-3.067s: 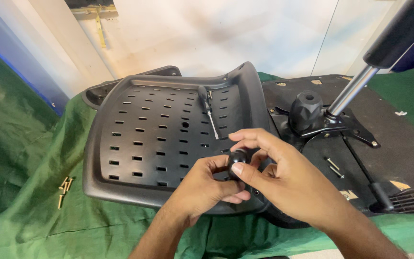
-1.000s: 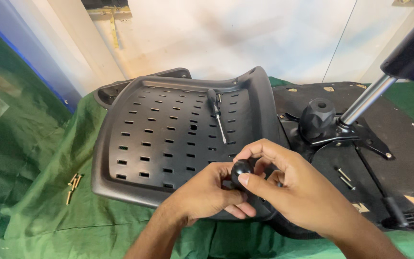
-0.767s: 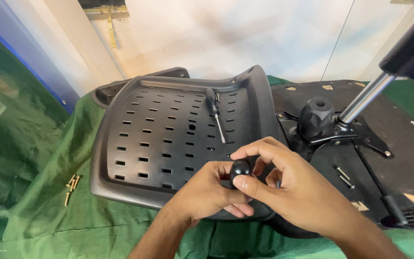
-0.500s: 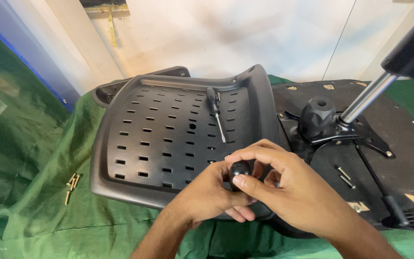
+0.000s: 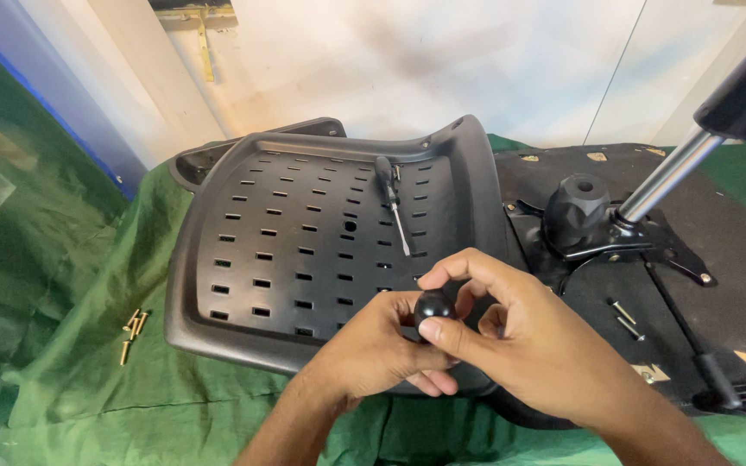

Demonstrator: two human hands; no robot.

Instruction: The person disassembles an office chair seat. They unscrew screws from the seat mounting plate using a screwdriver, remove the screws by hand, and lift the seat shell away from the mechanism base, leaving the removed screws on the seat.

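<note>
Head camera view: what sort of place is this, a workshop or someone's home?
Probably a makeshift assembly spot for an office chair, not clearly either. A perforated black seat shell lies on a green cloth, with a screwdriver, loose brass screws and a chair mechanism nearby.

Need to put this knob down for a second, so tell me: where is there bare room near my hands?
Bare green cloth lies left of the slotted black panel, below the brass screws. The panel's left half is also free; a screwdriver lies on its right. It is crowded right of your right hand: mechanism plate, loose bolts, lever.
</note>
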